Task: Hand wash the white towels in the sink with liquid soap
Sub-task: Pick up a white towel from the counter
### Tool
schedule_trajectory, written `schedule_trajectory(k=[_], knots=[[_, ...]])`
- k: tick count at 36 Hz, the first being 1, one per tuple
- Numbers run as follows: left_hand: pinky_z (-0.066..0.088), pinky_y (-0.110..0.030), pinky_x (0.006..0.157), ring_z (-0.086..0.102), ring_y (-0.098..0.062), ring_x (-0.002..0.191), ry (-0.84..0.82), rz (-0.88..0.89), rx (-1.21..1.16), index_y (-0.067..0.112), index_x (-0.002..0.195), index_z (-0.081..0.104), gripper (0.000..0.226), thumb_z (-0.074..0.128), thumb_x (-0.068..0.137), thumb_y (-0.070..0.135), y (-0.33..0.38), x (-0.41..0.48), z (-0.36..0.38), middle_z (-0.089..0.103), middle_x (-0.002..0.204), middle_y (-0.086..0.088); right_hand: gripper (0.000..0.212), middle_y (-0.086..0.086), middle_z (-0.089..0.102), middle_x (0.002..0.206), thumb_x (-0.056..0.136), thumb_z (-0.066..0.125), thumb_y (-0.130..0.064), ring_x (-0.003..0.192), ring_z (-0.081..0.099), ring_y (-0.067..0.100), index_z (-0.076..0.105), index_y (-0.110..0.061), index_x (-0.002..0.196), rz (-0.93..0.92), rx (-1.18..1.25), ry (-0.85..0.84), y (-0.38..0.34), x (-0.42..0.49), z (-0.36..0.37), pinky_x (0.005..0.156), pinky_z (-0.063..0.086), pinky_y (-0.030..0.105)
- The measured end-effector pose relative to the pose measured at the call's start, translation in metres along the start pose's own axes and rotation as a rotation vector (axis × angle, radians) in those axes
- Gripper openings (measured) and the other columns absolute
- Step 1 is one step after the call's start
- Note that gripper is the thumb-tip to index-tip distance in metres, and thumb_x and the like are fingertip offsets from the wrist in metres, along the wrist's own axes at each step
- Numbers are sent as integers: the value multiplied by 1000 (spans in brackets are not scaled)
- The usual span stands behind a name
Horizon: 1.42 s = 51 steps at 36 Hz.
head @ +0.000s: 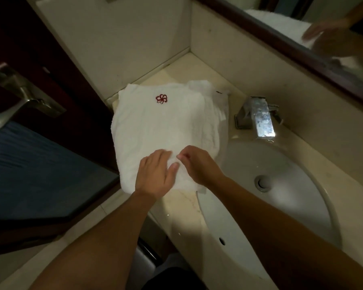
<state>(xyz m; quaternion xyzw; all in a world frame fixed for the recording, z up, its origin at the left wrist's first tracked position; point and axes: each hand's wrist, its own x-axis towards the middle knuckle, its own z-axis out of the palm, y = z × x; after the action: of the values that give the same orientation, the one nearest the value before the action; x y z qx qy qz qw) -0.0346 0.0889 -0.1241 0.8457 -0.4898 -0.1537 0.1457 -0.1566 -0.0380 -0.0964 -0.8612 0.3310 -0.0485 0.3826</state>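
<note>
A stack of folded white towels [166, 126] with a red embroidered emblem lies on the beige counter, left of the sink [285, 197]. My left hand [155, 174] rests flat on the near edge of the top towel, fingers spread. Just to its right, my right hand [197, 166] pinches the near edge of the top towel between its fingertips. The white oval sink basin holds nothing, and its drain [262, 183] is in plain view. No soap bottle is in view.
A chrome faucet [260, 118] stands behind the sink. A mirror [323, 34] with a dark frame runs along the back wall. A dark wooden door with a metal lever handle [19, 101] stands at the left. The counter [176, 206] edge runs below my forearms.
</note>
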Motion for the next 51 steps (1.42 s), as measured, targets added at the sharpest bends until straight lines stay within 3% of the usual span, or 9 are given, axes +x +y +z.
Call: schedule_trajectory(k=[6,15,22,26,30,37,40,45,51], knots=[[47,-36,83,60,-24,85,158,-80,-110,12,96,61,52,24,108,46,18,19,-16,67,94,-10,27,6,69,104,113,52,-25,90,57,13,69,-4,113,-10,42,65,-24,12,-20,82,38,20],[53,-47,91,68,-40,92,130,-77,-408,-1,83,67,67,26,115,42,51,83,-87,72,88,-23,22,-5,63,108,109,60,-30,98,61,12,66,-11,118,-49,143,353,-21,18,-46,88,51,27],[53,-42,77,69,-33,82,121,72,-469,-7,84,66,74,25,115,47,107,112,-141,69,82,-22,57,1,64,135,101,70,-45,115,55,8,55,-13,146,-41,179,328,-28,13,-75,97,45,27],[49,-37,71,65,-25,74,136,133,-528,-6,85,68,75,27,114,49,138,121,-165,67,75,-14,32,2,70,116,109,61,-27,99,61,12,64,-6,132,-50,258,531,-36,11,-107,84,45,28],[51,-42,68,66,-30,68,202,249,-525,-4,73,68,81,28,112,55,169,127,-193,65,66,-14,38,-5,68,112,106,48,-33,100,67,16,67,-7,126,-63,303,682,-44,-5,-144,85,47,27],[44,-43,64,58,-19,56,267,460,-542,-4,65,62,77,34,111,52,238,113,-234,63,60,-14,18,-13,69,89,105,48,-35,81,64,0,64,-28,105,-158,497,789,-65,-58,-203,72,53,26],[41,-37,62,51,-14,56,218,496,-597,-5,66,61,79,33,112,52,271,102,-240,55,57,-1,16,-20,70,85,104,54,-31,81,64,0,68,-28,97,-196,563,875,-67,-83,-230,73,51,19],[42,-24,62,57,-14,64,103,537,-600,-15,84,68,82,30,114,51,322,77,-226,70,75,-22,19,-14,72,83,107,62,-29,80,66,2,73,-20,94,-116,570,934,-52,-133,-260,73,54,22],[42,-26,60,54,-9,59,-55,521,-610,4,69,63,72,35,111,56,377,52,-171,59,64,-4,31,-17,64,67,106,66,-32,61,56,-3,66,-18,79,69,643,926,-12,-189,-266,61,45,14]])
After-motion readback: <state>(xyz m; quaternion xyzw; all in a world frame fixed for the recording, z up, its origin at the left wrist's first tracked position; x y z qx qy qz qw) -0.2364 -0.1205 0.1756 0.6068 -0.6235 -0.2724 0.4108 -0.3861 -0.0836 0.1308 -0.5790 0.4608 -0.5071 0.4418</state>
